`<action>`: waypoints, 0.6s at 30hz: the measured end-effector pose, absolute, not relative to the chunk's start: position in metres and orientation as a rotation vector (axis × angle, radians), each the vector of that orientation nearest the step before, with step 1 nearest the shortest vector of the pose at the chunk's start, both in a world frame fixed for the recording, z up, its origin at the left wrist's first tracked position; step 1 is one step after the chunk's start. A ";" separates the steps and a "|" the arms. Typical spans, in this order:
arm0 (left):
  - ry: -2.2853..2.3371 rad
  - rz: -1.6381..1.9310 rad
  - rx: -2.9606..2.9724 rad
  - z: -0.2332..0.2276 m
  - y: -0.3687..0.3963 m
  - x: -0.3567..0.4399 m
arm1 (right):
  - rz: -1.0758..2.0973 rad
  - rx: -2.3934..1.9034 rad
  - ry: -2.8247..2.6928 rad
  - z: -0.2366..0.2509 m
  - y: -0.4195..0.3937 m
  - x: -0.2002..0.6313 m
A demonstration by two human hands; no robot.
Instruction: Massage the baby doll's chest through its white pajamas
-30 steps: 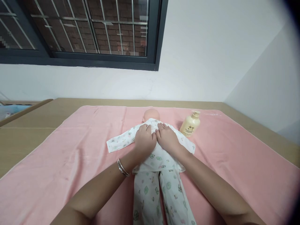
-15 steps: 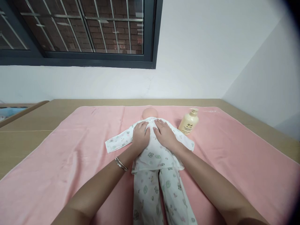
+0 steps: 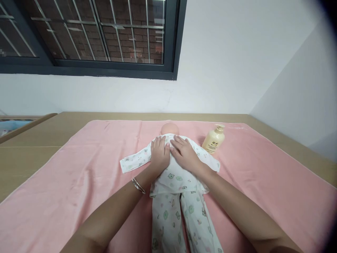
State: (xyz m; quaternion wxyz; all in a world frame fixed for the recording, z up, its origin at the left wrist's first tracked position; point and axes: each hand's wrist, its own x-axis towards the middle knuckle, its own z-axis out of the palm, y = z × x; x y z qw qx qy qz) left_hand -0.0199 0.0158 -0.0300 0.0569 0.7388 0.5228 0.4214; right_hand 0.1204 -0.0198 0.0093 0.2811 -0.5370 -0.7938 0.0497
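Left hand (image 3: 159,154) & right hand (image 3: 185,153) pressed flat, fingers outstretched, gripping nothing, on doll (image 3: 176,175)'s upper back; lotion bottle (image 3: 213,140) nearby, right.

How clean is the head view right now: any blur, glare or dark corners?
Head view: evenly lit and sharp on both hands, left hand and right hand, on the doll; soft shadows only; dark vignette down the right edge; lens bends the window frame.

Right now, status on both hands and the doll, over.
Left hand and right hand flat, open, side by side on the doll upper back. Doll lies face down on pink towel. Lotion bottle stands apart, right of its head.
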 end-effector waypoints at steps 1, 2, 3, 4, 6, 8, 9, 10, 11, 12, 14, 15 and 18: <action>1.586 1.270 2.241 -0.030 0.016 -0.020 | 0.101 -1.429 -2.082 0.009 -0.019 0.121; 1.586 1.261 2.244 -0.030 0.015 -0.020 | 0.068 -1.422 -2.042 0.009 -0.019 0.121; 1.587 1.253 2.248 -0.030 0.015 -0.020 | 0.047 -1.421 -2.022 0.008 -0.019 0.121; 1.589 1.248 2.249 -0.030 0.015 -0.020 | 0.047 -1.431 -2.028 0.008 -0.019 0.121; 1.599 1.245 2.248 -0.030 0.015 -0.020 | 0.107 -1.464 -2.101 0.008 -0.018 0.121; 1.607 1.246 2.252 -0.030 0.016 -0.020 | 0.205 -1.485 -2.172 0.009 -0.019 0.121; 1.609 1.246 2.257 -0.030 0.016 -0.020 | 0.238 -1.482 -2.179 0.010 -0.020 0.121; 1.609 1.247 2.263 -0.030 0.016 -0.020 | 0.247 -1.472 -2.165 0.012 -0.021 0.121; 1.608 1.248 2.270 -0.031 0.016 -0.020 | 0.235 -1.459 -2.137 0.013 -0.022 0.121; 1.607 1.249 2.276 -0.031 0.016 -0.020 | 0.205 -1.448 -2.104 0.013 -0.023 0.120; 1.611 1.254 2.279 -0.032 0.017 -0.020 | 0.136 -1.433 -2.076 0.012 -0.024 0.117; 1.618 1.256 2.274 -0.033 0.017 -0.020 | 0.115 -1.432 -2.090 0.010 -0.024 0.116; 1.635 1.260 2.249 -0.033 0.018 -0.020 | 0.135 -1.447 -2.164 0.003 -0.025 0.109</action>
